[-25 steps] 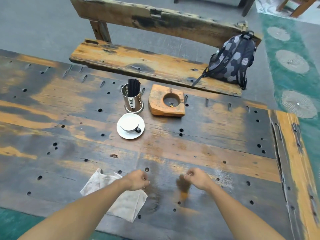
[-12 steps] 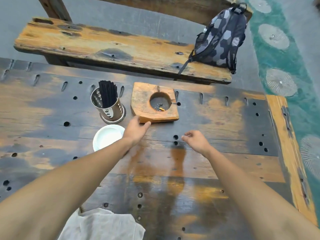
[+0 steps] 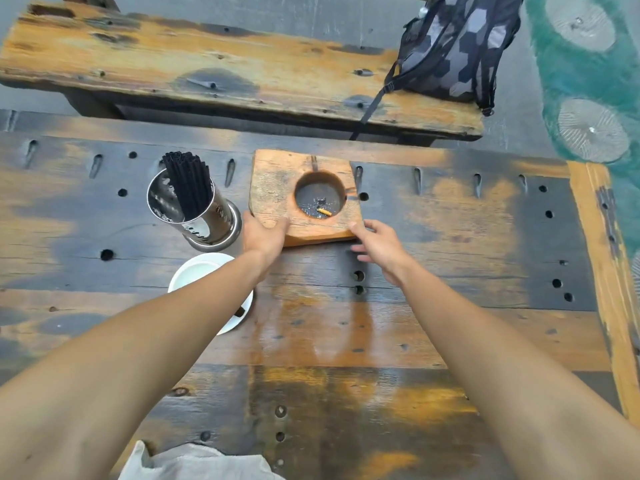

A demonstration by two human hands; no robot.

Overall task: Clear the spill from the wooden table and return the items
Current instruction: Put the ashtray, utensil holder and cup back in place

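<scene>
A square wooden ashtray block [image 3: 277, 188] with a round hollow holding a cigarette butt lies at the far middle of the wooden table [image 3: 467, 244]. My left hand [image 3: 263, 237] holds its near left corner, thumb lying on top. My right hand [image 3: 379, 242] reaches the near right corner with fingers spread, the forefinger touching the edge. A wet sheen [image 3: 325, 334] covers the boards between my forearms. A crumpled white cloth [image 3: 194, 462] lies at the table's near edge, loose.
A perforated metal holder [image 3: 207, 220] of black sticks stands left of the block. A white cup and saucer [image 3: 197, 271] sit just nearer, partly under my left forearm. Beyond the table is a wooden bench [image 3: 242, 71] with a dark patterned backpack [image 3: 457, 46].
Both hands left the cloth near the front edge and reached forward across the table. My left hand has taken the block's near left corner and my right hand has come up to its right corner.
</scene>
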